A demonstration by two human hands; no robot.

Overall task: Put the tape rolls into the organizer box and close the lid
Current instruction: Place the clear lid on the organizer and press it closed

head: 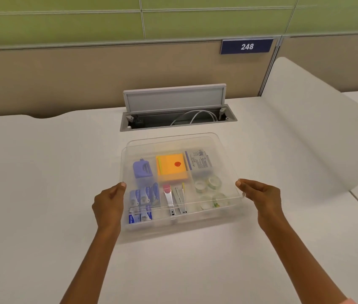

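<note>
A clear plastic organizer box (173, 224) sits on the white desk in front of me. Its clear lid (173, 141) hovers over the box, held at its two side edges. My left hand (110, 205) grips the lid's left edge and my right hand (261, 198) grips the right edge. Several clear tape rolls (211, 189) lie in the box's right front compartment, seen through the lid. The near part of the box shows uncovered below the lid's front edge.
Inside the box are an orange sticky-note pad (171, 166), a purple item (141, 168), blue staple packs (140, 205) and metal clips (174, 200). Behind the box an open cable hatch (178, 117) sits in the desk. A white divider (318, 132) rises on the right.
</note>
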